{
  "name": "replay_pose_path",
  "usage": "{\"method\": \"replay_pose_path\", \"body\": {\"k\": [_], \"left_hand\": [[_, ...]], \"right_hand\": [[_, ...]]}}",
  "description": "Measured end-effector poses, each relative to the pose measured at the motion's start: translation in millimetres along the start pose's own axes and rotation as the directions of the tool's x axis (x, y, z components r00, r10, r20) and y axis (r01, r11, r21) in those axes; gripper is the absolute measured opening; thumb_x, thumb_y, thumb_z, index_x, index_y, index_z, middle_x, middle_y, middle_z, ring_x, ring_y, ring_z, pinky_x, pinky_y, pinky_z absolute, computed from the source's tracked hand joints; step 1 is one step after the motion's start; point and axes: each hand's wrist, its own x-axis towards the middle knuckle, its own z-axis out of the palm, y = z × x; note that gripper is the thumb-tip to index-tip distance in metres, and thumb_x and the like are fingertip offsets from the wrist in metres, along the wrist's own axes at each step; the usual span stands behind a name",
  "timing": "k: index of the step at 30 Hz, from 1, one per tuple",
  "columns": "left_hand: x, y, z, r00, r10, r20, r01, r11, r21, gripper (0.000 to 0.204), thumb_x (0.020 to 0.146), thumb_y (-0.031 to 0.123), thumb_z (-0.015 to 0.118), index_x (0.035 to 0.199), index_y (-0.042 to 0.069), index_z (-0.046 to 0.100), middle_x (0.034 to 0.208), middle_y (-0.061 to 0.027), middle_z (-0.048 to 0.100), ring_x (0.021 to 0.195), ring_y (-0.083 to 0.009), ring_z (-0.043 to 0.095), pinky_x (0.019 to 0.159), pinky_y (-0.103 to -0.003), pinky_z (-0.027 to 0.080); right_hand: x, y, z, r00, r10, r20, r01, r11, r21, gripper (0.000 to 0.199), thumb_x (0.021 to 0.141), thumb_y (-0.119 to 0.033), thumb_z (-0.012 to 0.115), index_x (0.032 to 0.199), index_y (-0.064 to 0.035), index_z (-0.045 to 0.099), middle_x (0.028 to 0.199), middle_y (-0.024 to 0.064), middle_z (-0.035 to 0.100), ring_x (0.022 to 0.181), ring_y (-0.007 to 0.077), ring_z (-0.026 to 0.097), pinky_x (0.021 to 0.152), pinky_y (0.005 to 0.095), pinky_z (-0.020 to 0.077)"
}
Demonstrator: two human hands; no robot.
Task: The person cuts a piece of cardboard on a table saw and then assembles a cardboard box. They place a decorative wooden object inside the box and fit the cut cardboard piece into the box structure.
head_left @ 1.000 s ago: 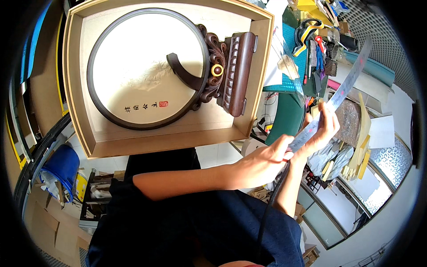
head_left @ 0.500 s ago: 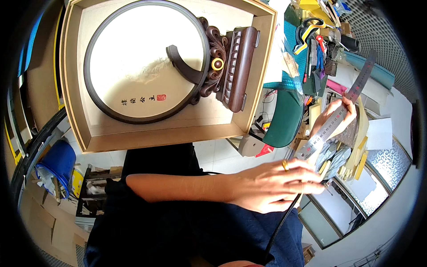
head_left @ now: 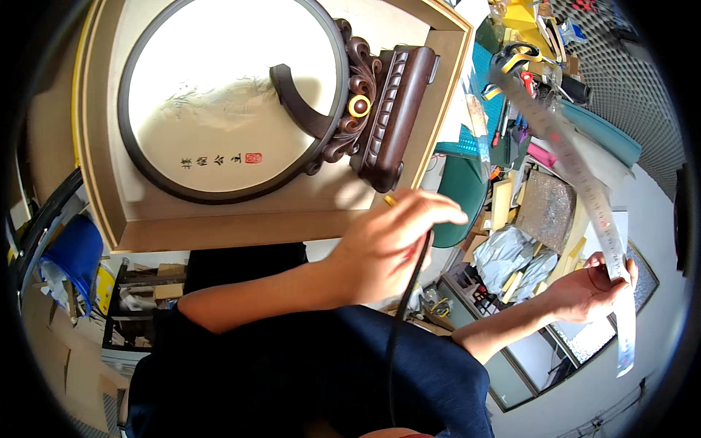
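Note:
My right hand [head_left: 590,290] is closed around a long metal ruler [head_left: 584,181] near its lower end, and the ruler stands slanted up toward the cluttered bench. My left hand [head_left: 387,244], wearing a gold ring, hovers by the near right corner of a shallow tan box [head_left: 241,235]. Its fingers are loosely spread with nothing seen in them, and a black cable [head_left: 398,321] passes in front of it. Inside the box lies a round, dark-framed panel [head_left: 219,44] with a pale face and red seal mark. A carved dark wooden base [head_left: 394,109] joins its right side.
Beyond the box's right side are a teal mat [head_left: 482,66], a dark green rounded seat [head_left: 464,208] and crowded tools. Grey plastic wrapping [head_left: 504,255] lies among boards. A blue bin [head_left: 73,248] stands at the left, beside a dark rack [head_left: 146,299].
My right hand with the ruler has come down and right, and the ruler now leans the other way. My left hand has moved left and up toward the box. The view has shifted slightly.

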Motion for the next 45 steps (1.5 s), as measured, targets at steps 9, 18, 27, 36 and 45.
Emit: {"method": "replay_pose_path", "body": {"k": [9, 18, 27, 36, 45], "left_hand": [[0.0, -27.3, -22.2, 0.998, -0.041, 0.039, 0.028, 0.958, 0.286, 0.048, 0.069, -0.003, 0.062, 0.116, 0.002, 0.054, 0.12, -0.0133, 0.052, 0.11, -0.0288, 0.052, 0.095, -0.038, 0.043], [1.5, -43.0, -9.5, 0.995, -0.094, -0.018, 0.093, 0.897, 0.433, 0.051, 0.083, 0.0, 0.057, 0.134, 0.0, 0.048, 0.137, -0.016, 0.046, 0.134, -0.0303, 0.04, 0.11, -0.04, 0.033], [4.6, -52.1, -9.8, 0.999, 0.017, -0.028, -0.011, 0.979, 0.202, 0.051, 0.074, -0.003, 0.065, 0.124, 0.004, 0.057, 0.129, -0.012, 0.056, 0.125, -0.0283, 0.051, 0.107, -0.042, 0.039], [7.2, -63.3, 0.4, 0.988, -0.154, -0.023, 0.133, 0.756, 0.641, 0.061, 0.085, 0.014, 0.061, 0.141, 0.0, 0.04, 0.146, -0.0139, 0.038, 0.139, -0.0287, 0.032, 0.114, -0.046, 0.026], [7.7, -58.8, -1.1, 0.96, -0.278, 0.031, 0.186, 0.717, 0.672, 0.055, 0.089, 0.013, 0.05, 0.143, 0.004, 0.04, 0.152, -0.0069, 0.032, 0.142, -0.0223, 0.028, 0.116, -0.045, 0.023]], "right_hand": [[-6.1, 1.5, 57.0, 0.995, -0.047, 0.09, 0.06, 0.986, -0.154, 0.039, 0.102, -0.036, 0.039, 0.105, -0.0034, 0.06, 0.089, 0.0068, 0.06, 0.063, 0.0101, 0.052, 0.051, 0.0207, 0.0359], [-20.0, 22.1, 110.0, 0.951, -0.029, 0.308, 0.083, 0.983, -0.164, 0.037, 0.102, -0.034, 0.038, 0.104, -0.0058, 0.061, 0.076, 0.0084, 0.061, 0.055, 0.0085, 0.051, 0.05, 0.0185, 0.0386], [-54.5, 58.3, 146.9, 0.9, 0.035, 0.434, 0.017, 0.993, -0.117, 0.035, 0.103, -0.036, 0.037, 0.102, -0.0062, 0.056, 0.075, 0.0067, 0.059, 0.055, 0.009, 0.05, 0.048, 0.0199, 0.0367], [-78.5, 65.7, 164.1, 0.882, 0.121, 0.456, -0.049, 0.985, -0.167, 0.039, 0.104, -0.036, 0.037, 0.101, -0.0011, 0.054, 0.067, 0.0061, 0.055, 0.05, 0.0088, 0.051, 0.044, 0.0195, 0.0376], [-95.0, 87.4, 173.4, 0.894, 0.084, 0.44, -0.052, 0.995, -0.083, 0.042, 0.104, -0.038, 0.036, 0.1, -0.0013, 0.057, 0.084, 0.0094, 0.061, 0.06, 0.014, 0.06, 0.054, 0.0238, 0.0486]]}}
